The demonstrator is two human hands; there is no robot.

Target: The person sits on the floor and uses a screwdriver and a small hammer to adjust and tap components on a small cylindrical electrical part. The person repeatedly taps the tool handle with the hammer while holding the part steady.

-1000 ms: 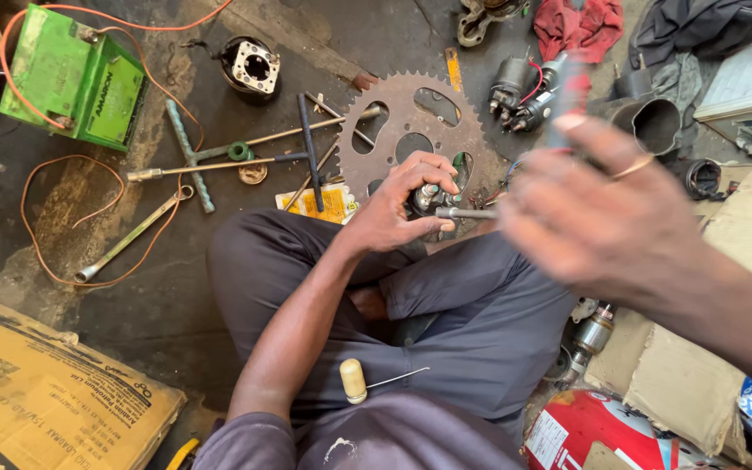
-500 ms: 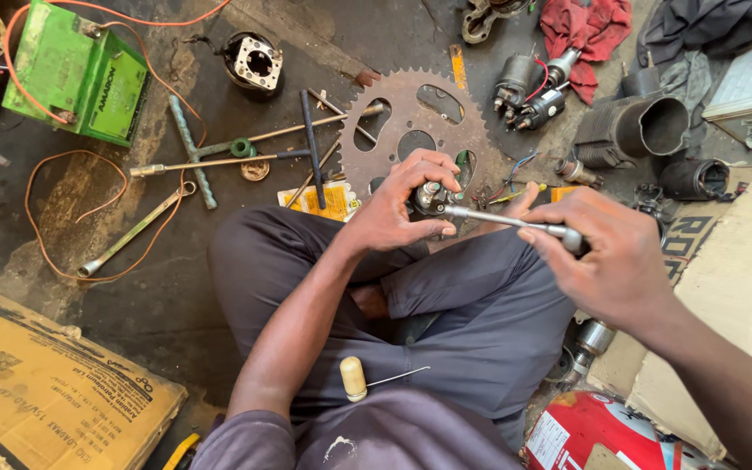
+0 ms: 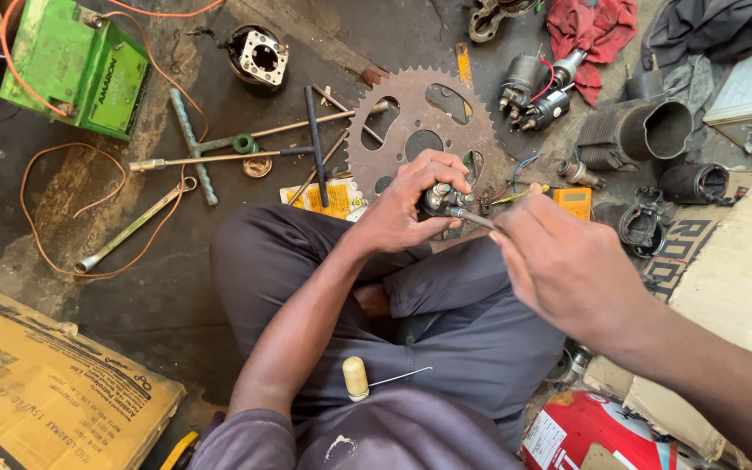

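Observation:
I sit cross-legged on a dark floor. My left hand [image 3: 411,204] grips a small metal motor part [image 3: 442,198] just above my knee. My right hand [image 3: 567,265] holds a thin metal tool [image 3: 470,217], its tip set against that part. A large rusty toothed sprocket [image 3: 419,130] lies flat on the floor right behind both hands. On my lap rests an awl with a pale wooden handle [image 3: 356,379].
A green battery [image 3: 76,65] with orange wires sits far left. T-handle wrenches [image 3: 245,148] and rods lie mid-floor. Small motors [image 3: 533,91], a red rag [image 3: 589,26], a finned cylinder [image 3: 633,130] and an orange meter [image 3: 573,202] are at right. Cardboard [image 3: 45,392] lies front left, a box [image 3: 741,261] right.
My right hand came down from a blurred raised position, took the thin tool to the part, and has slid closer to it. The left hand stays put.

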